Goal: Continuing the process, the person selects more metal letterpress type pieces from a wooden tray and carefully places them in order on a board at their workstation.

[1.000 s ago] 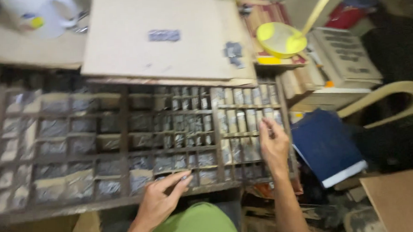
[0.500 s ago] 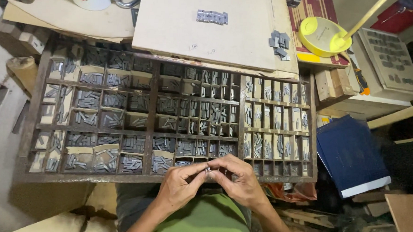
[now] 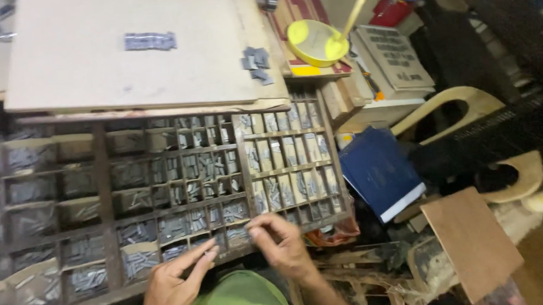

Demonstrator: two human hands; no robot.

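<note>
- At the type case's (image 3: 163, 194) near edge: both hands meet over the front compartments.
- Right hand (image 3: 281, 240) curled, fingertips pinched; any held piece hidden.
- Left hand (image 3: 173, 282) flat, fingers extended, holding nothing visible.
- Metal type sorts (image 3: 190, 168): small, rigid, dense, likely slippery; pinch by long sides.

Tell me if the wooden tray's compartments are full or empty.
Mostly filled: the wooden tray holds small grey metal pieces in nearly every visible compartment.

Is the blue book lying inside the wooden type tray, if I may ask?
No, the blue book lies right of the wooden type tray.
</note>
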